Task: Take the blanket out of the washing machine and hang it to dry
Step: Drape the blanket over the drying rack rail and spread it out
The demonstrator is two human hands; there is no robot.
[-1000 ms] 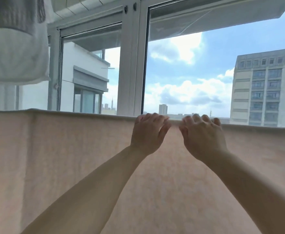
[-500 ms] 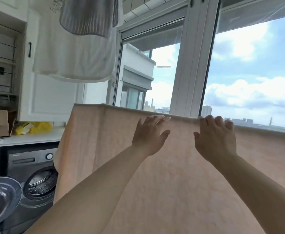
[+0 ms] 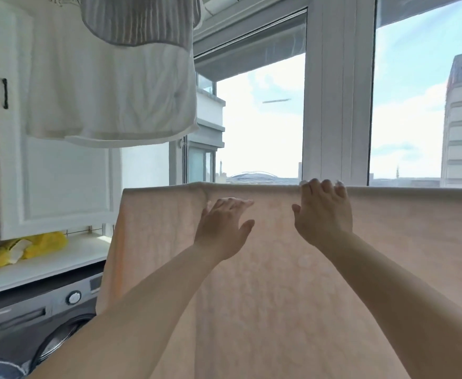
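Note:
A pale pink blanket hangs draped over a line or rail in front of the window, its top fold running level across the view. My left hand lies flat against the blanket's front, a little below the fold, fingers straight. My right hand reaches to the top fold with its fingertips curled over the edge. The grey washing machine stands at the lower left under the counter, partly hidden by my left arm and the blanket's left edge.
A white garment and a grey striped one hang overhead at the upper left. A white counter with a yellow bag runs above the machine. A white cabinet and window frames stand behind.
The view has swung left, bringing the washing machine and counter into sight. My left hand slid down off the top fold onto the blanket's front; my right hand stays at the fold.

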